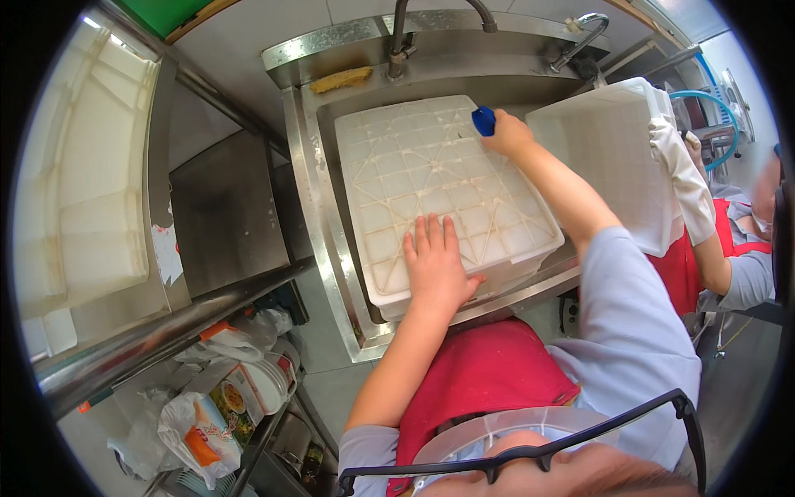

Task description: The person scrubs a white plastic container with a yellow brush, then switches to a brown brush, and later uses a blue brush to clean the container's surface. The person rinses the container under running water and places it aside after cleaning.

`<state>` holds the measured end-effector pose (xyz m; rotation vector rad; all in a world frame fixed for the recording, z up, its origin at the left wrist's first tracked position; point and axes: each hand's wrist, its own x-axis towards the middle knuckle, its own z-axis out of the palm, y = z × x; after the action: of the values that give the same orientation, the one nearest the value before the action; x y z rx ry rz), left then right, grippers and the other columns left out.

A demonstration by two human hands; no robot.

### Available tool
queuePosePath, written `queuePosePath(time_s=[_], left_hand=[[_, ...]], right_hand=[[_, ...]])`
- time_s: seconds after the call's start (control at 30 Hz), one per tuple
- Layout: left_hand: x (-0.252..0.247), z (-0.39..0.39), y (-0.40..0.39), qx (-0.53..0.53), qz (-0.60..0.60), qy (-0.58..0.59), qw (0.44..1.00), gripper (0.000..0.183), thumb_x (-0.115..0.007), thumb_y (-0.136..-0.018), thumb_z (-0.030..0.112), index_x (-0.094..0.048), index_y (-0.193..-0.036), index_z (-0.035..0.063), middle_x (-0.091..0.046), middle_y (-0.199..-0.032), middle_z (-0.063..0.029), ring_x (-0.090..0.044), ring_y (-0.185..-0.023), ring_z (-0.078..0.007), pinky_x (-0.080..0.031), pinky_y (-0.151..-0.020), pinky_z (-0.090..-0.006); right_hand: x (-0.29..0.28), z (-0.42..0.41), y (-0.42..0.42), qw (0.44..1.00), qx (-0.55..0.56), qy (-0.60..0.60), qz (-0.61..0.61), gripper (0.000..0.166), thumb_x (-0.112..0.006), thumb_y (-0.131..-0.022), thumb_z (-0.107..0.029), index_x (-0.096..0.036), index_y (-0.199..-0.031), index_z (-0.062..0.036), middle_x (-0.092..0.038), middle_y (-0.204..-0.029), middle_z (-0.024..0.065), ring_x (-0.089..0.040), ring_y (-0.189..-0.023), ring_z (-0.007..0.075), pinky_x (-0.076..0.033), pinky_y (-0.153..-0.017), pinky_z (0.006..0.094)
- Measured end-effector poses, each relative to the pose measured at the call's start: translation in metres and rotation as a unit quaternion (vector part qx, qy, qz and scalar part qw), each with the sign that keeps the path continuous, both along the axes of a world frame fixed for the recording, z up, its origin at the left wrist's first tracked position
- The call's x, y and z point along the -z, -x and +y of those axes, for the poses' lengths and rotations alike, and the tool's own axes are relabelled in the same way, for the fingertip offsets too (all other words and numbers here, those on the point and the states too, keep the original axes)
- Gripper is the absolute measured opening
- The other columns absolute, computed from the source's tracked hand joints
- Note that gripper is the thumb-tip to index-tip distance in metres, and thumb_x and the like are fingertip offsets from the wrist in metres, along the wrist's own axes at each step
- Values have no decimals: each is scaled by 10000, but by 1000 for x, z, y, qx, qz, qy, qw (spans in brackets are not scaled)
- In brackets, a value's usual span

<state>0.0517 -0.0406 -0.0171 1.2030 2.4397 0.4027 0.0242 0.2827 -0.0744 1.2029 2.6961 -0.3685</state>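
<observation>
A large white plastic crate, its ribbed underside facing up, lies in a stainless steel sink. My left hand rests spread on the near part of this underside, with nothing in it. At the crate's far right corner, my right hand grips a blue object, perhaps a scrubbing brush; its underside is hidden. Just right of my right arm, a second white plastic crate is tilted, with a co-worker's gloved hand at its rim.
Two faucets rise behind the sink, and a yellow cloth or sponge lies on its back ledge. A co-worker in a red apron stands at the right. White plastic crates stand on the left; bags fill a lower shelf.
</observation>
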Motion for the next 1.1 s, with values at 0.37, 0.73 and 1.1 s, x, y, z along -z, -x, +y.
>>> queuePosePath(time_s=[0.37,0.73,1.1], left_hand=[[-2,-10,-5,-12,1,3,1000,1118,-834,-642,594,-388,-1485,10,-371,-1548,-198,-280,-1463,-401,-219,-1191,-528],[4,-17,-26,-4,24,-2,1000,1123,-844,-623,588,-404,-1481,12,-388,-1542,-190,-302,-1455,-401,-225,-1195,-512],[-1,-10,-20,-19,-16,-37,999,1091,-890,-580,503,-449,-1445,8,-421,-1509,-202,-324,-1430,-428,-244,-1175,-540]], right_hand=[[-113,-79,-147,989,-90,110,-37,536,-782,-727,-306,-517,-1108,-38,-678,-1003,248,-653,-972,433,-527,-846,483],[-54,-34,-106,991,-39,125,-16,498,-772,-699,-292,-564,-1074,-39,-701,-902,197,-704,-823,343,-551,-768,441],[0,12,-44,996,-51,66,17,536,-762,-701,-319,-581,-1132,-56,-693,-1030,208,-669,-983,383,-534,-826,472]])
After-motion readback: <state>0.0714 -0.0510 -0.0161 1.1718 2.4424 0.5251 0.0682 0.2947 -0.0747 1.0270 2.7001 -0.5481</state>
